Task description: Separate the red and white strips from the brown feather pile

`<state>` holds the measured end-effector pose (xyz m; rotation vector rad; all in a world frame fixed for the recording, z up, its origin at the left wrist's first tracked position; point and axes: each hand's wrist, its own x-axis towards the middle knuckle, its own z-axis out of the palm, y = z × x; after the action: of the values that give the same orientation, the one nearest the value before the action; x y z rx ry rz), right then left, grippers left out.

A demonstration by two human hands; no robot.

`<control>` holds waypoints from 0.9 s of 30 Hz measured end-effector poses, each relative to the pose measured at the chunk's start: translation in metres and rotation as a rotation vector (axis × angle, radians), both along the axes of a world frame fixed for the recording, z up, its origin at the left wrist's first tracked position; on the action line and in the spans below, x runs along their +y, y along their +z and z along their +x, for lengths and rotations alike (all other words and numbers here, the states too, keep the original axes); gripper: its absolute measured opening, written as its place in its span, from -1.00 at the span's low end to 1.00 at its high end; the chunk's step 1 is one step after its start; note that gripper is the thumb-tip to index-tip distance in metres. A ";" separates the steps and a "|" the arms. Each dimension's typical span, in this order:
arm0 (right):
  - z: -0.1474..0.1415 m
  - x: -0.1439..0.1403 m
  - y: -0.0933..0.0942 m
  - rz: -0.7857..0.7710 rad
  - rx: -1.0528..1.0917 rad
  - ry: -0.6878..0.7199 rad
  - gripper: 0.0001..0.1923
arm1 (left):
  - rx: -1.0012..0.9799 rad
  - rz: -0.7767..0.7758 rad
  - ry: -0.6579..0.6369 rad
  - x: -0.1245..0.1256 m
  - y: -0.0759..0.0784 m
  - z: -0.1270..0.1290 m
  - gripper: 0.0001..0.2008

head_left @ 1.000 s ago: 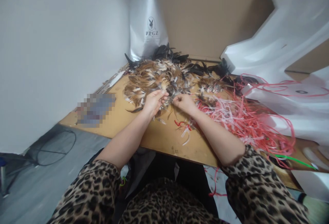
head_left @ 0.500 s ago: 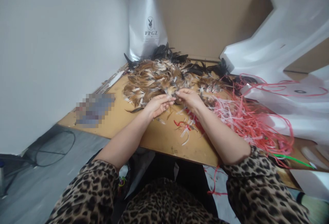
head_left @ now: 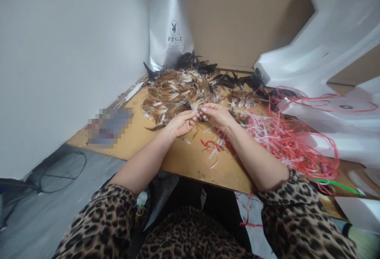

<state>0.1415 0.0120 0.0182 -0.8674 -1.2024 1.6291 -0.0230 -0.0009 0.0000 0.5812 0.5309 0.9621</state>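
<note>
My left hand (head_left: 184,123) and my right hand (head_left: 216,115) meet fingertip to fingertip over the near side of a feather pile (head_left: 175,90). Both are closed in a pinch. Between the fingertips is a small feather tuft (head_left: 196,104), pale with darker parts; its lower end is hidden by the fingers. The pile holds brown, cream and white feathers, with black feathers (head_left: 228,80) along its back and right. Below my hands, bits of red and white strip (head_left: 212,145) and loose feathers are scattered on the wooden tabletop (head_left: 178,158).
A tangle of pink and red strips (head_left: 285,136) lies right of my right forearm. White foam pieces (head_left: 297,53) stand at the right. A white printed bag (head_left: 169,33) leans at the back by the wall. A blurred-out flat object (head_left: 109,128) sits at the left table edge.
My right fingertips have shifted slightly left, and my left fingers have shifted a little, closer together at the tuft. The pile and the things around it look the same.
</note>
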 end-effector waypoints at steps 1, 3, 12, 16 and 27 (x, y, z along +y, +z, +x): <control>0.000 0.000 0.000 0.007 -0.014 -0.006 -0.71 | 0.007 0.006 -0.008 0.000 0.000 0.000 -0.93; 0.000 0.002 -0.002 0.024 -0.048 -0.025 -0.71 | 0.039 0.023 0.004 0.000 -0.001 0.000 -0.94; -0.006 -0.003 0.001 0.163 -0.173 -0.159 -0.69 | 0.283 0.156 0.149 -0.002 -0.002 0.005 -0.87; -0.009 -0.004 0.000 0.237 -0.247 -0.200 -0.69 | 0.345 0.211 0.161 -0.003 -0.003 0.006 -0.81; -0.002 -0.001 0.001 0.182 -0.321 -0.140 -0.69 | 0.379 0.253 0.266 0.002 -0.003 0.002 -0.80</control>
<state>0.1394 0.0114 0.0191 -1.0968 -1.4503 1.2777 -0.0206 0.0007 -0.0026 0.9475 0.8467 1.1887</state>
